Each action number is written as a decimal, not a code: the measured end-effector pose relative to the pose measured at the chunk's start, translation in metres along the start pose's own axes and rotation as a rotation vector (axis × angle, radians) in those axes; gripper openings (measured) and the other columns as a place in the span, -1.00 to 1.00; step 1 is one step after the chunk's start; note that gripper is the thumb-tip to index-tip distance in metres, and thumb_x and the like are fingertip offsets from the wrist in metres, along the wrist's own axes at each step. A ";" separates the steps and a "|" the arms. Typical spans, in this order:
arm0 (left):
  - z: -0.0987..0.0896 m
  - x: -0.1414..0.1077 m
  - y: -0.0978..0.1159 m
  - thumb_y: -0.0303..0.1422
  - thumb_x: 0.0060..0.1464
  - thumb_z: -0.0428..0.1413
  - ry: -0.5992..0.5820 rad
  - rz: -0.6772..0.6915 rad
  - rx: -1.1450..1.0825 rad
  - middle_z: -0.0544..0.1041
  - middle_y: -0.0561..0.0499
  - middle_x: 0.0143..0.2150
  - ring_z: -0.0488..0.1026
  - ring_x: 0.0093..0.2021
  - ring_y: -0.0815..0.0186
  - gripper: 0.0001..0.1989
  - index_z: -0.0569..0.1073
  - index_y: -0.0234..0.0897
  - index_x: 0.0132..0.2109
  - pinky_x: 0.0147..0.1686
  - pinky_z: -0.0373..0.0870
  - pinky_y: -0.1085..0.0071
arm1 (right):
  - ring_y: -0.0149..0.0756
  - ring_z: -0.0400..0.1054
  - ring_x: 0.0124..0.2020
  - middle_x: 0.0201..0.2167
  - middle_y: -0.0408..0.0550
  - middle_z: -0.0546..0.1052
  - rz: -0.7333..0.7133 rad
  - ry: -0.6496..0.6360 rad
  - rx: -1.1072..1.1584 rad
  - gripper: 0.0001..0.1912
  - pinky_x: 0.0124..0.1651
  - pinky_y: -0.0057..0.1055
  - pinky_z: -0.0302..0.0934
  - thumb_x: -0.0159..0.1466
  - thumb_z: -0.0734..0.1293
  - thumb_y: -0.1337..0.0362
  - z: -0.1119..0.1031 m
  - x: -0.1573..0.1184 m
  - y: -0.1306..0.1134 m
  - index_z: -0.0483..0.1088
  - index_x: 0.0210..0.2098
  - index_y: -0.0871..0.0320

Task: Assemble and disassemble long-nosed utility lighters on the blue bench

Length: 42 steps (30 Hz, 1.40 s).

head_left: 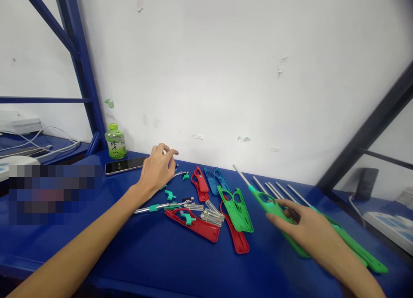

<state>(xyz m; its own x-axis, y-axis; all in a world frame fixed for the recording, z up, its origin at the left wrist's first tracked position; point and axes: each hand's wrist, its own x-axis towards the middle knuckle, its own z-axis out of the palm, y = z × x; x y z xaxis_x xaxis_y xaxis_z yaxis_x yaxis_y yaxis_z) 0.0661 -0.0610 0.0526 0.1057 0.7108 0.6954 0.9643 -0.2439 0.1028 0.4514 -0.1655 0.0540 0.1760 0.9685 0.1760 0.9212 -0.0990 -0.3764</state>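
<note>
My right hand (301, 225) is closed around the green handle of a long-nosed lighter (272, 208), whose metal tube points up and left. Beside and under that hand lie several more green lighters (358, 244) with their tubes toward the wall. Raised over small parts near the phone, my left hand (159, 167) has bent fingers, slightly apart, with nothing visible in them. Below it are teal triggers (170, 195) and metal tubes with teal collars (153, 208). Handle shells lie mid-table: red (196, 227), green (237, 210) and blue (217, 180). Clear fuel tanks (211, 216) are piled between them.
A green drink bottle (115, 142) and a black phone (125, 165) stand and lie at the back left of the blue table (145, 259). The white wall (209, 74) rises behind. Blue metal frame posts (82, 66) flank the table; cables and white devices sit beyond.
</note>
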 end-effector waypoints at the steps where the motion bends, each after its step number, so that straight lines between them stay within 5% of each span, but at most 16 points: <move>1: -0.005 -0.001 0.005 -0.45 0.37 -0.04 -0.010 0.062 -0.021 0.50 -0.22 0.00 0.44 0.04 0.01 -0.65 0.60 -0.26 0.10 -0.28 0.52 0.26 | 0.02 0.60 -0.32 -0.28 0.08 0.71 -0.054 0.004 0.073 -0.33 -0.29 -0.26 0.42 0.22 0.36 -0.17 -0.005 -0.007 -0.006 0.65 0.09 0.19; 4: -0.031 -0.014 0.032 -0.44 0.37 0.00 -0.036 0.286 -0.097 0.53 -0.17 0.02 0.42 0.08 0.05 -0.65 0.55 -0.23 0.18 -0.04 0.55 0.17 | -0.15 0.48 -0.50 -0.37 -0.04 0.67 -0.228 -0.107 0.245 -0.44 -0.49 -0.34 0.29 0.21 0.42 -0.10 -0.012 -0.031 -0.028 0.67 0.07 0.06; 6: -0.053 -0.033 0.057 -0.46 0.33 0.03 -0.052 0.466 -0.160 0.52 -0.13 0.12 0.40 0.15 0.06 -0.59 0.51 -0.14 0.24 0.15 0.48 0.07 | -0.15 0.51 -0.43 -0.34 -0.08 0.68 -0.304 -0.228 0.324 -0.49 -0.44 -0.36 0.34 0.22 0.47 -0.03 -0.012 -0.046 -0.043 0.66 0.11 -0.04; 8: -0.076 -0.055 0.080 -0.53 0.27 0.03 -0.060 0.675 -0.269 0.52 -0.22 0.13 0.41 0.16 -0.03 -0.55 0.48 -0.22 0.24 0.17 0.45 -0.07 | -0.12 0.54 -0.33 -0.31 -0.10 0.68 -0.317 -0.234 0.389 -0.51 -0.29 -0.33 0.42 0.18 0.50 0.09 -0.010 -0.058 -0.055 0.67 0.11 -0.12; 9: -0.085 -0.065 0.090 -0.52 0.28 0.03 -0.093 0.736 -0.328 0.55 -0.19 0.04 0.46 0.06 0.02 -0.59 0.48 -0.24 0.22 0.10 0.50 0.01 | -0.12 0.53 -0.32 -0.31 -0.10 0.68 -0.322 -0.240 0.410 -0.51 -0.25 -0.31 0.43 0.15 0.52 0.14 -0.009 -0.063 -0.060 0.67 0.10 -0.14; 12: -0.101 -0.086 0.101 -0.48 0.35 0.04 -0.207 0.668 -0.333 0.61 -0.12 0.00 0.55 -0.03 0.08 -0.57 0.42 -0.15 0.30 0.04 0.57 0.13 | -0.09 0.53 -0.28 -0.27 -0.07 0.68 -0.374 -0.313 0.450 -0.48 -0.24 -0.27 0.44 0.08 0.56 0.17 -0.008 -0.070 -0.068 0.69 0.07 -0.19; 16: -0.098 -0.103 0.083 -0.53 0.42 -0.06 -0.189 0.637 -0.365 0.67 -0.01 -0.07 0.64 -0.13 0.18 -0.54 0.40 -0.05 0.33 -0.04 0.61 0.28 | -0.07 0.55 -0.22 -0.20 -0.04 0.67 -0.336 -0.427 0.523 -0.51 -0.19 -0.26 0.45 0.18 0.55 -0.03 -0.010 -0.065 -0.070 0.66 0.10 -0.17; 20: -0.091 -0.124 0.052 -0.21 0.50 0.06 -0.296 0.414 -0.417 0.69 0.08 0.08 0.67 0.01 0.18 -0.66 0.41 0.13 0.34 0.01 0.61 0.38 | -0.20 0.45 -0.27 -0.33 -0.07 0.59 -0.259 -0.201 0.693 -0.57 -0.23 -0.34 0.33 0.42 0.34 -0.20 -0.015 -0.051 -0.061 0.65 -0.16 -0.03; 24: -0.085 -0.137 0.032 -0.17 0.49 0.08 -0.524 0.246 -0.458 0.66 0.10 0.11 0.65 0.02 0.20 -0.70 0.46 0.11 0.28 -0.04 0.58 0.42 | -0.32 -0.01 -0.56 -0.60 -0.21 0.15 -0.203 -0.112 1.265 -0.47 -0.51 -0.35 0.00 0.48 0.32 -0.13 -0.023 -0.047 -0.044 0.41 -0.51 0.03; 27: -0.079 -0.137 0.029 -0.20 0.50 0.06 -0.652 0.240 -0.521 0.66 0.09 -0.01 0.63 -0.09 0.25 -0.81 0.56 0.05 0.09 -0.08 0.53 0.44 | -0.30 -0.19 -0.56 -0.62 -0.24 -0.03 -0.228 -0.243 1.789 -0.39 -0.45 -0.28 0.06 0.52 0.27 0.12 -0.027 -0.052 -0.044 0.05 -0.63 0.04; 29: -0.074 -0.135 0.030 -0.20 0.50 0.05 -0.693 0.247 -0.561 0.65 0.07 -0.04 0.61 -0.12 0.25 -0.81 0.57 0.01 0.02 -0.08 0.51 0.43 | -0.29 -0.20 -0.54 -0.62 -0.23 -0.05 -0.249 -0.385 1.937 -0.37 -0.38 -0.25 0.09 0.52 0.26 0.18 -0.027 -0.053 -0.050 -0.08 -0.63 0.05; 33: -0.067 -0.132 0.029 -0.20 0.52 0.01 -0.752 0.213 -0.565 0.62 0.08 0.01 0.60 -0.05 0.25 -0.80 0.54 0.02 0.04 -0.02 0.49 0.41 | -0.29 -0.17 -0.50 -0.59 -0.21 0.01 -0.266 -0.650 1.937 -0.37 -0.32 -0.28 0.05 0.52 0.26 0.17 -0.019 -0.050 -0.065 -0.12 -0.59 0.07; 42: -0.053 -0.136 0.022 -0.39 0.33 0.20 -0.836 0.165 -0.541 0.56 0.10 0.03 0.58 -0.08 0.23 -0.84 0.51 0.03 -0.03 -0.14 0.41 0.39 | -0.32 -0.19 -0.50 -0.58 -0.24 0.02 -0.308 -0.733 1.855 -0.42 -0.35 -0.34 -0.04 0.50 0.32 0.14 -0.007 -0.041 -0.079 -0.03 -0.56 0.07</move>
<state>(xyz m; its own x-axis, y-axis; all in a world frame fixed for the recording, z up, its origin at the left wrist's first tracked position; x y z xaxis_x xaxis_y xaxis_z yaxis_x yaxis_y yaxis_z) 0.0601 -0.1985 -0.0021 0.5643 0.8250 0.0302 0.7042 -0.5002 0.5039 0.3742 -0.1989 0.0825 -0.4742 0.8430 0.2538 -0.5997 -0.0982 -0.7942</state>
